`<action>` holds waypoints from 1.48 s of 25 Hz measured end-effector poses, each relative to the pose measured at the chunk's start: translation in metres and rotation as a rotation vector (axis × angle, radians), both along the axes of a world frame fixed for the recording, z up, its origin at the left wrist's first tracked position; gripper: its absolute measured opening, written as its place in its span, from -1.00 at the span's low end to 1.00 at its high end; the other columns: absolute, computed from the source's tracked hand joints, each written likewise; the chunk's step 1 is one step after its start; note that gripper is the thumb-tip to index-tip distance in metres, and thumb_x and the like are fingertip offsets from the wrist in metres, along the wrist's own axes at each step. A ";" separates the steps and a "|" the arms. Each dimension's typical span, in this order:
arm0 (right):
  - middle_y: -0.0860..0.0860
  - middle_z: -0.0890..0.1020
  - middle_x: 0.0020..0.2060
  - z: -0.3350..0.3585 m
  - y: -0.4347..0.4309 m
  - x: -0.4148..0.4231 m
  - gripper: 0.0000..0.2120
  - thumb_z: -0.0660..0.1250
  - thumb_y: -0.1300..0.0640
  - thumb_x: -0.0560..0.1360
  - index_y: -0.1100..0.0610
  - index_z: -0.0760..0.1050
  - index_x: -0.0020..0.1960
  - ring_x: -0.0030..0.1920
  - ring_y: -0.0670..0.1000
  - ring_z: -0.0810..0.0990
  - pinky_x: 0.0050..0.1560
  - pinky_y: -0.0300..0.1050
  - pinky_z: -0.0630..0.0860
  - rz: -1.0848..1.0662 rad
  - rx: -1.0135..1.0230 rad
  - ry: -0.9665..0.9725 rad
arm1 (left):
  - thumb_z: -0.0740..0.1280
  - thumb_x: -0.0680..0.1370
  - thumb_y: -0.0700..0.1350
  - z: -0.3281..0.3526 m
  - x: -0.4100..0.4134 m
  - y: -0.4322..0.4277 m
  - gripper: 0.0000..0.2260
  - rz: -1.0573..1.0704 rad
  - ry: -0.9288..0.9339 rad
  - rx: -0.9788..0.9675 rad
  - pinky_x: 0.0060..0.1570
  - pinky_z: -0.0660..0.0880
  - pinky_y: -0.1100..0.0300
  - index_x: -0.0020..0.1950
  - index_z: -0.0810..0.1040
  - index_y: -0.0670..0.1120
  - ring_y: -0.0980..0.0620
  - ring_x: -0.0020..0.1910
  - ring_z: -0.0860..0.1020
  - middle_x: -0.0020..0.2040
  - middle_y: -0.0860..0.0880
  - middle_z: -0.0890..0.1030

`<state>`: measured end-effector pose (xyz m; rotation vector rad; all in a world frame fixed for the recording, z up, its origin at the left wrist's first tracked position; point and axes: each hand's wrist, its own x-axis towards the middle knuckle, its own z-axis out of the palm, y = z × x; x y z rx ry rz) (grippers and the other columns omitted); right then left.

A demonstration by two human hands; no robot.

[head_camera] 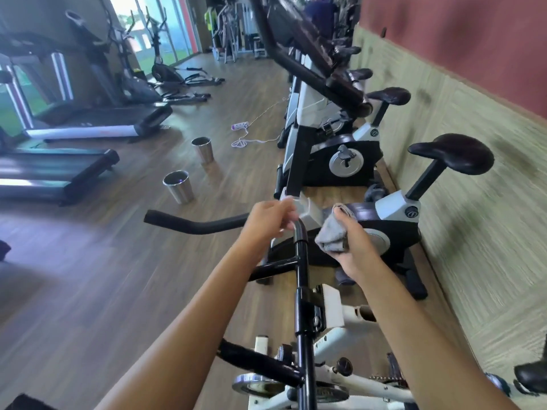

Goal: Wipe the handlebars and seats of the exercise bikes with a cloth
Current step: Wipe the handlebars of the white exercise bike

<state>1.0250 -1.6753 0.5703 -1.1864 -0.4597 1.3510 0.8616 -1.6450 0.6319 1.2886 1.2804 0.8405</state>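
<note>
My left hand (pixel 270 218) grips the top bend of the nearest bike's black handlebar (pixel 195 224), whose left arm runs out toward the floor. My right hand (pixel 350 250) holds a folded grey cloth (pixel 333 236) just right of the handlebar's upright black stem (pixel 302 279), close to it but apart. Behind my hands stands another exercise bike with a black seat (pixel 453 152) on a slanted post. A third bike's seat (pixel 390 94) shows farther back along the wall.
A row of exercise bikes runs along the right wall (pixel 461 202). Two steel bins (pixel 179 186) (pixel 202 149) stand on the wooden floor. A white power strip (pixel 239 125) with cord lies beyond them. Treadmills (pixel 97 125) line the left side.
</note>
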 end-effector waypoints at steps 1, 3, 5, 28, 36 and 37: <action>0.03 0.57 -0.17 -0.008 0.006 0.006 -0.83 0.28 -0.04 0.62 0.05 0.48 0.10 -0.24 -0.01 0.55 -0.16 -0.11 0.53 0.037 -0.065 -0.143 | 0.23 0.66 -0.02 -0.013 -0.014 0.003 -0.71 0.060 0.098 0.027 -0.23 0.47 0.27 0.02 0.64 -0.19 0.02 -0.22 0.55 -0.08 -0.10 0.66; 0.10 0.56 -0.25 -0.026 0.021 0.005 -0.86 0.22 -0.07 0.65 -0.04 0.46 0.12 -0.43 -0.06 0.50 -0.42 -0.22 0.44 0.180 -0.104 -0.291 | 0.19 0.66 0.05 -0.045 -0.050 0.003 -0.68 0.110 0.432 0.014 0.04 0.57 0.16 0.03 0.63 -0.14 -0.03 -0.09 0.61 -0.03 -0.08 0.67; 0.17 0.50 -0.26 -0.037 0.040 -0.012 -0.81 0.14 -0.07 0.68 -0.01 0.47 0.08 -0.44 -0.02 0.49 -0.43 -0.23 0.41 0.316 -0.064 -0.380 | 0.11 0.65 0.20 -0.071 -0.079 -0.008 -0.56 0.063 0.768 -0.157 0.18 0.52 -0.01 -0.04 0.61 -0.09 -0.08 -0.04 0.62 -0.04 -0.10 0.67; 0.02 0.39 0.30 -0.011 0.181 -0.237 -0.34 0.11 -0.50 0.46 -0.12 0.27 0.40 0.30 0.12 0.43 0.37 0.11 0.34 1.235 0.632 -0.988 | 0.05 0.64 -0.12 -0.087 -0.067 -0.034 -0.77 0.193 1.282 -0.100 -0.24 0.32 0.05 0.01 0.49 -0.10 -0.32 -0.05 0.59 -0.05 -0.19 0.63; 0.16 0.23 0.46 -0.029 0.183 -0.223 -0.28 0.15 -0.25 0.59 0.12 0.10 0.60 0.41 0.24 0.30 0.46 0.09 0.22 1.079 1.190 -1.206 | 0.07 0.67 -0.15 -0.082 -0.067 -0.036 -0.73 0.241 1.233 -0.077 -0.24 0.36 0.04 -0.25 0.28 -0.06 -0.33 -0.11 0.58 -0.13 -0.19 0.61; 0.14 0.18 0.51 -0.027 0.184 -0.228 -0.24 0.12 -0.30 0.58 0.10 0.06 0.61 0.46 0.22 0.25 0.49 0.08 0.18 1.074 1.223 -1.217 | 0.08 0.66 -0.15 -0.083 -0.066 -0.035 -0.69 0.250 1.226 -0.074 -0.24 0.36 0.04 -0.29 0.22 -0.08 -0.33 -0.12 0.58 -0.14 -0.19 0.60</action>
